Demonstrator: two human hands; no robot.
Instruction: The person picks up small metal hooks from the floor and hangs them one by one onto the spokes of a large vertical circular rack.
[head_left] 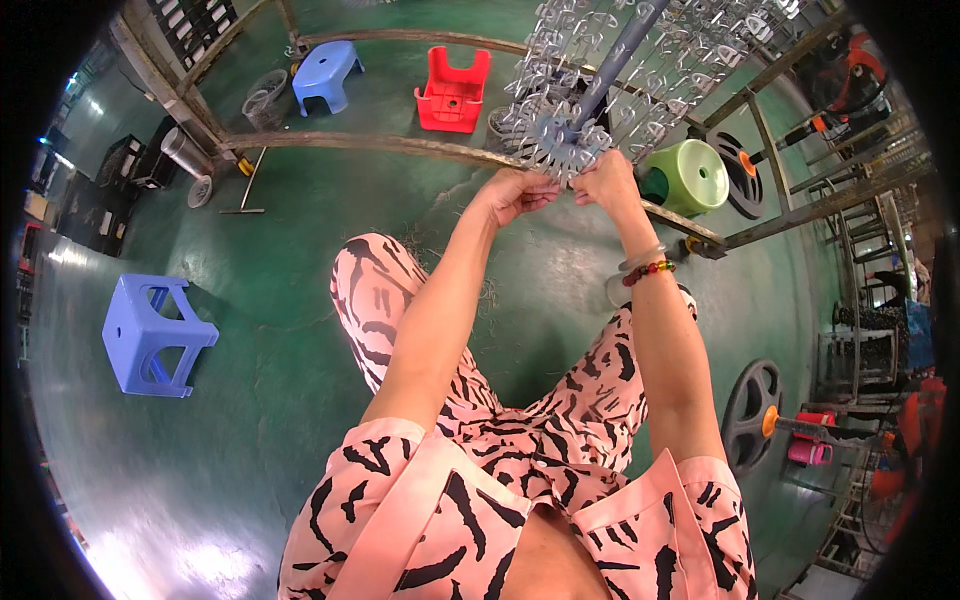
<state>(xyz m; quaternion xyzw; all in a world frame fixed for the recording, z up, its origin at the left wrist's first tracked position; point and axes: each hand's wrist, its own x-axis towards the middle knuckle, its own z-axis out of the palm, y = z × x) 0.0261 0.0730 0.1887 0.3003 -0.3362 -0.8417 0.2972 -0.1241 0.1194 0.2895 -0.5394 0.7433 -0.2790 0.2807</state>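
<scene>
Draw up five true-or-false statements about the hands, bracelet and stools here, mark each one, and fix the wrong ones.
1. The left hand and right hand are at the silvery metal pieces around the grey pole. True.
2. A bead bracelet is on the left wrist. False: the bead bracelet is on the right wrist.
3. The violet-blue stool is left of the left knee. True.
4. Both hands wear gloves. False: both are bare.
5. The green stool is right of the light-blue stool. True.
</scene>
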